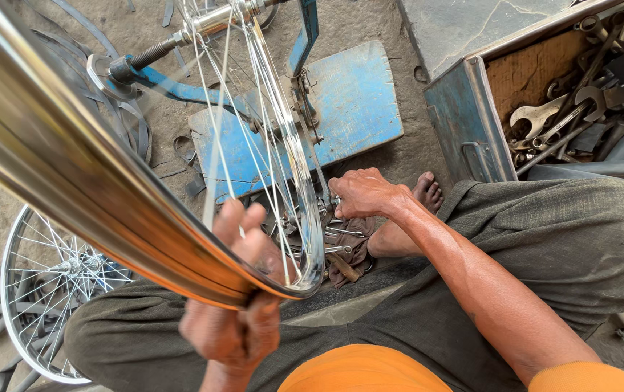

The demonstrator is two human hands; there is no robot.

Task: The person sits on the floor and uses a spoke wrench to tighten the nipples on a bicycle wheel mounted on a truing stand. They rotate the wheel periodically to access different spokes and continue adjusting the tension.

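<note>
A shiny spoked bicycle wheel rim [72, 160] is mounted by its axle in a blue truing stand [348, 101] and fills the left of the head view. My left hand [236, 305] grips the near edge of the rim from below. Fingers curled, my right hand [363, 192] reaches down among small tools [341, 243] beside the stand's base, close to the rim's lower edge. Whether it holds anything is hidden. I sit with grey trousers and a bare foot [428, 192] showing.
A blue metal toolbox [464, 109] full of spanners and pipes stands at the right. A second spoked wheel [43, 290] lies on the ground at the lower left, with rubber strips [119, 109] scattered around it.
</note>
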